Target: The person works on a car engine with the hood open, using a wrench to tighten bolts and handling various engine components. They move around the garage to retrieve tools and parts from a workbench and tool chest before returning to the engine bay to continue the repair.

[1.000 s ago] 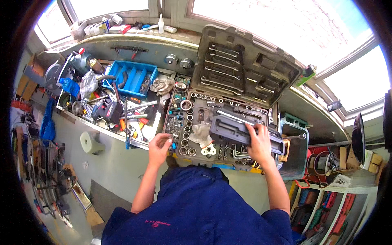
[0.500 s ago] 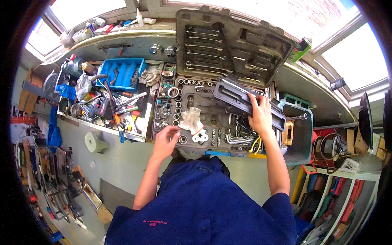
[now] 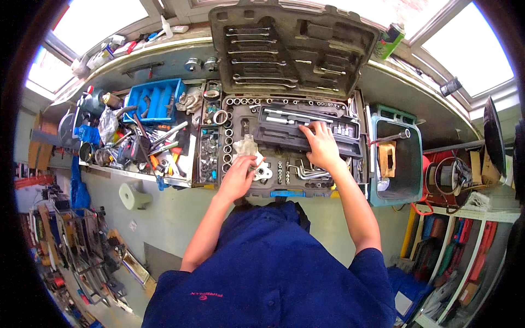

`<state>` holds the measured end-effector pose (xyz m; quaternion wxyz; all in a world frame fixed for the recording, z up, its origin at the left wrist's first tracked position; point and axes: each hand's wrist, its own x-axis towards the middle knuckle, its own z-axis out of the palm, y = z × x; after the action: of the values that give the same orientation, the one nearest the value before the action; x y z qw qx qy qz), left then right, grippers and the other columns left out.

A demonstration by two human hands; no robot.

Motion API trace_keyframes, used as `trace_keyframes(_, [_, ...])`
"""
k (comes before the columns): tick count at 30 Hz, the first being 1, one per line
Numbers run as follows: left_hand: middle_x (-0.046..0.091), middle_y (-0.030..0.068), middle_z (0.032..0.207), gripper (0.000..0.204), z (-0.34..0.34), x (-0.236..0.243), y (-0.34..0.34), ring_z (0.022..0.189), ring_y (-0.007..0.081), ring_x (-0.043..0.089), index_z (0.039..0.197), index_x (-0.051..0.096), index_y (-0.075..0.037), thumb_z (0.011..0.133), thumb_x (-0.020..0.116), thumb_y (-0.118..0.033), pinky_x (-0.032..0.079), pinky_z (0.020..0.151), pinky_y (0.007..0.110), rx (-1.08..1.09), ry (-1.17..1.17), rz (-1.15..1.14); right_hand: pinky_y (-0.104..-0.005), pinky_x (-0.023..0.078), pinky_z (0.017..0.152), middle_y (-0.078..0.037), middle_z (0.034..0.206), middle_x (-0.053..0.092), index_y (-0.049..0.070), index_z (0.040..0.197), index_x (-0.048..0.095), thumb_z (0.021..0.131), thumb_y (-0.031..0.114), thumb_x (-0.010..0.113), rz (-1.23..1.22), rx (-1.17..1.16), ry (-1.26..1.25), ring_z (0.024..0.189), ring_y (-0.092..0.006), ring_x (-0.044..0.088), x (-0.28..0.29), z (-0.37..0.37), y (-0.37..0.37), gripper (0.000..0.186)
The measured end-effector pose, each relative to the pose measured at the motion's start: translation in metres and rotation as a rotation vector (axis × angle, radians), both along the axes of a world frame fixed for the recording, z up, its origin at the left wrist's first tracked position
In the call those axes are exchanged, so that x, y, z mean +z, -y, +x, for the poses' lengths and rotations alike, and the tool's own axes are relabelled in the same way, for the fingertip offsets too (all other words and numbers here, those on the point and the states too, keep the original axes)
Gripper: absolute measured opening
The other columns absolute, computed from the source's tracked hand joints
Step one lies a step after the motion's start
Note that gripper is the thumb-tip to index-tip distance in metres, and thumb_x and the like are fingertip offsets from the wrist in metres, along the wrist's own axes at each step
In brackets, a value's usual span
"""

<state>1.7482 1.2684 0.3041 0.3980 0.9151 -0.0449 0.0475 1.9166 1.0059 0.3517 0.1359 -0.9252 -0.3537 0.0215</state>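
A long black tool tray (image 3: 279, 138) with silver bars and small bits lies over the back right of the open socket set case (image 3: 262, 192). My right hand (image 3: 322, 146) is closed over the middle of this tray, fingers on its far part. My left hand (image 3: 237, 178) rests low over the case's front left, fingers loosely bent and apart, with nothing visible in them. Beside its fingertips are a crumpled whitish rag (image 3: 246, 146) and a silver metal part with holes (image 3: 263, 173). Hex keys (image 3: 310, 171) and small sockets (image 3: 287, 172) sit in front of the tray.
The upright case lid (image 3: 306, 49) holds several spanners. Left of the case are small-parts compartments (image 3: 209, 156) and a drawer of jumbled tools (image 3: 147, 147) with a blue divided bin (image 3: 155, 101). At the right stands a teal crate (image 3: 396, 199); a white stool (image 3: 134, 197) is on the floor.
My right hand has lowered the black tray from a tilted position to lie flatter and further left over the case. My left hand has shifted toward the rag and metal part. The view has turned slightly.
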Motion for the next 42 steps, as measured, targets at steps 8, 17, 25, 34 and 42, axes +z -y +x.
trace_keyframes(8, [0.061,0.0152,0.120,0.021,-0.007,0.000,-0.004,0.116,0.0349,0.056,0.105,0.059,-0.001,0.085,0.065,-0.002,0.045,0.100,0.043,0.006,0.014,-0.058,-0.0445,0.045,0.096,-0.013,0.110,0.061,0.005,0.111,0.064,0.072,0.008,0.076,0.384,-0.115,0.001,0.110,-0.0348,0.055,-0.002,-0.060,0.003,0.041])
trace_keyframes(17, [0.066,0.0133,0.100,0.018,-0.022,0.019,-0.003,0.092,0.0273,0.066,0.102,0.062,0.001,0.085,0.067,-0.001,0.052,0.084,0.035,0.127,-0.048,-0.148,-0.0364,0.054,0.066,-0.014,0.098,0.065,0.002,0.109,0.064,0.079,0.005,0.074,0.565,-0.409,-0.374,0.071,-0.0251,0.067,-0.045,-0.139,-0.001,0.031])
trace_keyframes(25, [0.064,0.0118,0.090,0.016,-0.022,0.029,0.001,0.079,0.0241,0.065,0.100,0.063,0.001,0.085,0.067,-0.003,0.052,0.074,0.034,0.131,-0.018,-0.208,-0.0424,0.054,0.069,-0.012,0.095,0.066,0.006,0.098,0.065,0.080,0.018,0.076,0.459,-0.539,-0.266,0.078,-0.0312,0.066,-0.058,-0.146,-0.019,0.024])
trace_keyframes(34, [0.064,0.0104,0.091,0.016,-0.024,0.027,0.001,0.078,0.0223,0.064,0.098,0.064,0.000,0.083,0.068,-0.001,0.051,0.073,0.032,0.143,0.007,-0.233,-0.0405,0.053,0.070,-0.009,0.089,0.067,0.006,0.092,0.065,0.078,0.015,0.077,0.378,-0.576,-0.197,0.080,-0.0288,0.067,-0.058,-0.145,-0.032,0.022])
trace_keyframes(42, [0.064,0.0102,0.091,0.017,-0.026,0.027,-0.002,0.078,0.0220,0.063,0.099,0.064,-0.001,0.082,0.068,-0.001,0.051,0.073,0.032,0.156,-0.009,-0.230,-0.0427,0.053,0.070,-0.011,0.088,0.065,0.005,0.090,0.063,0.079,0.015,0.075,0.364,-0.579,-0.233,0.080,-0.0321,0.066,-0.060,-0.145,-0.030,0.019])
